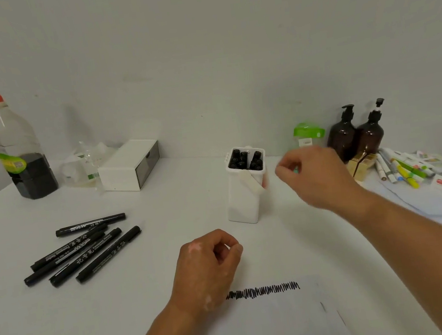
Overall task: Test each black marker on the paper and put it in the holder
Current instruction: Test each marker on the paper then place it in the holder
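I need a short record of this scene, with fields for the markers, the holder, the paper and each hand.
loose markers: five, black, lying on the table left of the holder
holder: white, upright, black markers standing inside
paper: nearest the camera, with one black scribble
left hand: fingers curled, nothing seen in it, at the scribble's left end
right hand: beside the holder's top, fingers curled; cannot tell if it holds anything
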A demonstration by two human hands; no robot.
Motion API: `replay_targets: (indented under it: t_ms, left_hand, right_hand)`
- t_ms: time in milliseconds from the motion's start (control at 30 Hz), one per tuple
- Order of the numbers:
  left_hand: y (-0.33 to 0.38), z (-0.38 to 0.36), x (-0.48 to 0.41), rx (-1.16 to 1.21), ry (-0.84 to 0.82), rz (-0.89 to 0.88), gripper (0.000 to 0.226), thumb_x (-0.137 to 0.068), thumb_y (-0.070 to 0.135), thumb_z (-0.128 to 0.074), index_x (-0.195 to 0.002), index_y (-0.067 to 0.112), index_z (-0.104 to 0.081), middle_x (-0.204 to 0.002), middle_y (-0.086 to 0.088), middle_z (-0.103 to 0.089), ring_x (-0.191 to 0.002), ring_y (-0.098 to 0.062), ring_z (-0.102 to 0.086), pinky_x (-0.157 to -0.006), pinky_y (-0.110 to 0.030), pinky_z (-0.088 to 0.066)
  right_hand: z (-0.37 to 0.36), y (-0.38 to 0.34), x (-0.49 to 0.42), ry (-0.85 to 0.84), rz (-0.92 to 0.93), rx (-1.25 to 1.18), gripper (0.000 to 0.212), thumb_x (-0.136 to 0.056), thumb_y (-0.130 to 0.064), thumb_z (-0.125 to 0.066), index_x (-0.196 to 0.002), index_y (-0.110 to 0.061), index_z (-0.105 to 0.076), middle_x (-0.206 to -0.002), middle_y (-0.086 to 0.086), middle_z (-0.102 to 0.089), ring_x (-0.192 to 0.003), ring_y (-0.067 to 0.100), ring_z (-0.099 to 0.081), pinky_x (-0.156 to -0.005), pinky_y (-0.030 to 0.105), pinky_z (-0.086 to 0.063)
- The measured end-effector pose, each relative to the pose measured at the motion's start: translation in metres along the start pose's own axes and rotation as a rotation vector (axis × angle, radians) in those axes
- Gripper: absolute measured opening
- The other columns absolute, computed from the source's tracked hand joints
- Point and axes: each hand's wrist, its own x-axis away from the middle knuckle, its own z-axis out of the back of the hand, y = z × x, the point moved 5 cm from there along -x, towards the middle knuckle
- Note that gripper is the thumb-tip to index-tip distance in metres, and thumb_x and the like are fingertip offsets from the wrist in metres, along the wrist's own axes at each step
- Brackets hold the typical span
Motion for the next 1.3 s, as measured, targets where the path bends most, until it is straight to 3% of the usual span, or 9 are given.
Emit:
replay_targets:
  t_ms: [67, 300, 567, 700, 800, 867, 967, 1167, 1300]
  left_hand:
    - [0.0, -0.001, 0.0, -0.017, -0.005, -0.001, 0.012, -0.086, 0.026, -0.071, -0.074, 0.027, -0.07, -0.057, 0.008, -0.061, -0.055, -0.006, -0.054, -0.058, -0.009, -0.04]
    - [0.0, -0.004, 0.003, -0.084, -0.038, -0.023, 0.014, -0.086, 0.021, -0.071, -0.074, 0.026, -0.07, -0.056, 0.005, -0.061, -0.053, -0.008, -0.052, -0.056, -0.01, -0.04]
    - [-0.003, 0.007, 0.003, -0.185, -0.03, 0.003, 0.01, -0.086, 0.024, -0.071, -0.076, 0.026, -0.071, -0.065, 0.008, -0.066, -0.063, -0.007, -0.057, -0.06, -0.01, -0.042]
    - [-0.023, 0.046, -0.008, -0.471, -0.02, 0.009, 0.008, -0.091, 0.028, -0.063, -0.091, 0.027, -0.071, -0.083, 0.014, -0.067, -0.072, -0.004, -0.058, -0.07, -0.018, -0.046]
    - [-0.053, 0.093, -0.012, -0.736, 0.07, 0.091, 0.019, -0.094, 0.024, -0.06, -0.109, 0.017, -0.07, -0.102, -0.003, -0.067, -0.092, -0.02, -0.06, -0.082, -0.03, -0.048]
    - [-0.07, 0.119, -0.012, -0.87, 0.097, 0.158, 0.021, -0.093, 0.022, -0.06, -0.111, 0.014, -0.068, -0.105, -0.007, -0.064, -0.096, -0.026, -0.058, -0.083, -0.038, -0.051]
    - [-0.085, 0.137, -0.009, -0.981, 0.065, 0.257, 0.016, -0.09, 0.022, -0.06, -0.104, 0.017, -0.064, -0.101, -0.003, -0.063, -0.088, -0.022, -0.056, -0.076, -0.037, -0.052]
    - [-0.096, 0.137, -0.004, -0.945, -0.003, 0.397, 0.012, -0.091, 0.02, -0.056, -0.101, 0.02, -0.063, -0.099, -0.002, -0.064, -0.084, -0.021, -0.054, -0.076, -0.034, -0.05]
    - [-0.082, 0.127, -0.005, -0.801, -0.002, 0.381, 0.02, -0.09, 0.023, -0.062, -0.108, 0.02, -0.068, -0.101, -0.003, -0.07, -0.091, -0.023, -0.061, -0.081, -0.032, -0.05]
  right_hand:
    - [-0.002, 0.012, 0.039, -0.035, -0.064, -0.071, 0.014, -0.087, -0.03, -0.071, -0.073, -0.031, -0.073, -0.062, -0.024, -0.063, -0.063, -0.003, -0.059, -0.057, 0.005, -0.035]
    - [-0.036, 0.037, 0.138, -0.196, -0.22, -0.294, 0.02, -0.088, -0.025, -0.071, -0.07, -0.032, -0.073, -0.074, -0.028, -0.07, -0.073, 0.0, -0.065, -0.065, 0.01, -0.046]
    - [-0.046, 0.029, 0.149, -0.157, -0.104, -0.323, 0.018, -0.086, -0.021, -0.072, -0.071, -0.032, -0.072, -0.081, -0.031, -0.065, -0.072, 0.003, -0.06, -0.066, 0.009, -0.042]
    - [-0.049, 0.026, 0.15, -0.162, -0.055, -0.347, 0.02, -0.084, -0.023, -0.074, -0.069, -0.035, -0.071, -0.08, -0.027, -0.066, -0.073, 0.006, -0.06, -0.068, 0.011, -0.043]
    - [-0.052, 0.018, 0.15, -0.175, -0.015, -0.358, 0.021, -0.083, -0.022, -0.075, -0.067, -0.035, -0.07, -0.078, -0.027, -0.065, -0.072, 0.007, -0.059, -0.07, 0.012, -0.043]
    - [-0.053, 0.013, 0.15, -0.191, -0.004, -0.375, 0.021, -0.083, -0.022, -0.074, -0.067, -0.035, -0.07, -0.078, -0.027, -0.066, -0.073, 0.008, -0.059, -0.069, 0.012, -0.043]
    - [-0.054, 0.009, 0.15, -0.209, 0.008, -0.385, 0.02, -0.082, -0.024, -0.072, -0.066, -0.036, -0.069, -0.078, -0.027, -0.066, -0.074, 0.007, -0.059, -0.068, 0.011, -0.042]
    - [-0.05, 0.013, 0.151, -0.204, 0.003, -0.396, 0.021, -0.082, -0.025, -0.072, -0.066, -0.038, -0.068, -0.078, -0.029, -0.066, -0.073, 0.006, -0.06, -0.069, 0.01, -0.043]
    - [-0.048, 0.014, 0.151, -0.196, -0.016, -0.404, 0.021, -0.083, -0.025, -0.073, -0.067, -0.039, -0.069, -0.079, -0.029, -0.066, -0.073, 0.006, -0.06, -0.07, 0.012, -0.044]
